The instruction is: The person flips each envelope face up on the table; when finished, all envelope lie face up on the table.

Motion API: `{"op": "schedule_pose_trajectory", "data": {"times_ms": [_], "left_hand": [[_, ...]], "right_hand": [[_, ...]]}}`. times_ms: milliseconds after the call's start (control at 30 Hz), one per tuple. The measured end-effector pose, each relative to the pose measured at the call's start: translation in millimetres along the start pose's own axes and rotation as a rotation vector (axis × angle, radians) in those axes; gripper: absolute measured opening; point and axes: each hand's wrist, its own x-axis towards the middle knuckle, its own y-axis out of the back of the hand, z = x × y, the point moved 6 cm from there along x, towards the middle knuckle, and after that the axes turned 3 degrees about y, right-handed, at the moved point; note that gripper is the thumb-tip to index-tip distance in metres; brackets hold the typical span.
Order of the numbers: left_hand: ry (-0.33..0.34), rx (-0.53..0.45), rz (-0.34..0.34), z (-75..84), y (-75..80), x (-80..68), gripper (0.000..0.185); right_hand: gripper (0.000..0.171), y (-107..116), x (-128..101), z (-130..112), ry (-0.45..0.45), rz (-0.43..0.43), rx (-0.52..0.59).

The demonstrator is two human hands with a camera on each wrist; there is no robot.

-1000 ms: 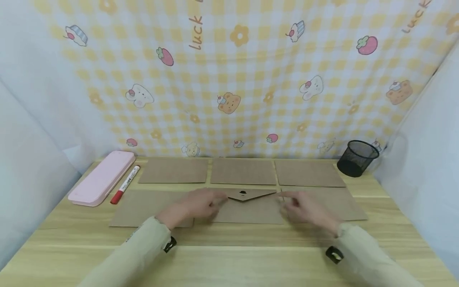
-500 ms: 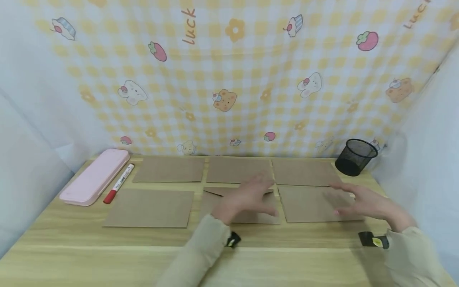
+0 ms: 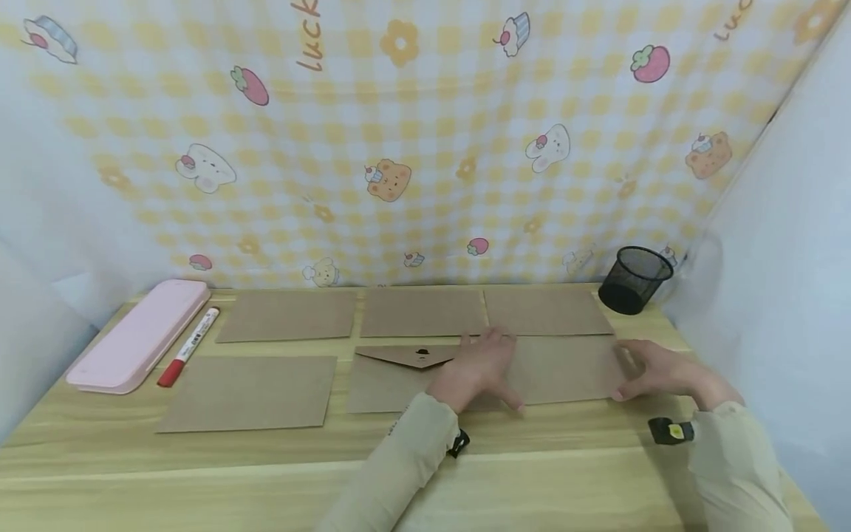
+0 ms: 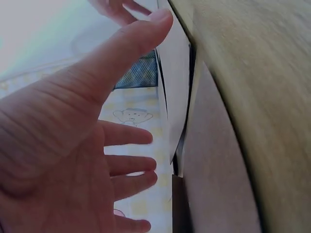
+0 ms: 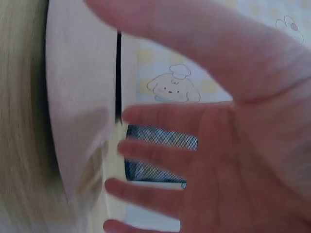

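Note:
Several brown envelopes lie flat in two rows on the wooden table. My left hand is over the left edge of the front right envelope, partly covering the front middle envelope, whose pointed flap faces up. My right hand is at the same envelope's right edge. In the left wrist view the left hand has straight, spread fingers beside the envelope. The right hand is likewise spread and holds nothing. Whether the fingertips touch the paper is unclear.
A pink case and a red marker lie at the back left. A black mesh cup stands at the back right corner. Another envelope lies front left, three more along the patterned backdrop. White walls close both sides.
Both hands have moved right, from the two ends of the front middle envelope to the two ends of the front right one. The head view has swung right.

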Motion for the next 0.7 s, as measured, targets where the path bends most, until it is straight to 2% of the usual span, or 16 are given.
{"op": "schedule_pose_trajectory", "data": {"times_ms": [167,333,500,700], "left_hand": [[0.020,0.029,-0.020,-3.1,-3.2,1.8,0.112],[-0.007,0.031,-0.030,-2.7,-8.9,4.2,0.112],[-0.046,0.017,-0.006,-0.8,-8.6,5.1,0.110],[-0.100,0.056,0.048,4.1,-3.1,3.7,0.106]], "right_hand": [[0.095,2.5,-0.4,3.2,-0.074,-0.016,-0.046],[0.087,3.0,0.5,2.5,-0.071,0.009,-0.023],[0.074,5.2,3.8,2.8,-0.053,0.033,0.042],[0.076,9.8,3.6,9.0,-0.149,0.058,0.202]]}}
